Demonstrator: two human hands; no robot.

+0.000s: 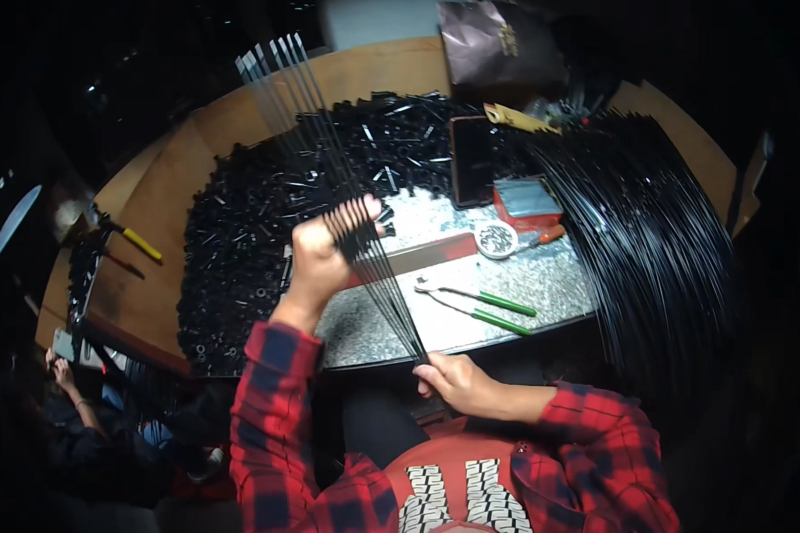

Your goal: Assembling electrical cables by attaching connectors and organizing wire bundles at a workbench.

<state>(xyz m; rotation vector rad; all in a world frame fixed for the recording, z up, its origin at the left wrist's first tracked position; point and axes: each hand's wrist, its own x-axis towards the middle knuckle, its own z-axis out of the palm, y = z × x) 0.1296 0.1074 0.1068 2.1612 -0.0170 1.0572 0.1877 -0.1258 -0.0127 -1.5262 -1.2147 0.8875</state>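
A bundle of long thin black rods or cables point(388, 300) slants across the table's front, its pale-tipped far ends fanned out at the upper left. My left hand point(318, 259) is wrapped round the bundle's middle. At the near end, by the table's front edge, my right hand point(462, 384) is closed on the gathered strands. Pliers with green handles point(507, 304) lie on the speckled tabletop point(551, 293) just beyond my right hand. Past my left hand spreads a large heap of small black tube-like parts point(240, 249).
Many long black strands point(658, 213) hang over the right edge. A dark phone point(471, 164), a red box point(529, 218), a white bowl of small bits point(496, 240) and a flat bar point(422, 256) lie mid-table. Leftward are a yellow-handled tool point(142, 244) and another person's hand point(64, 373).
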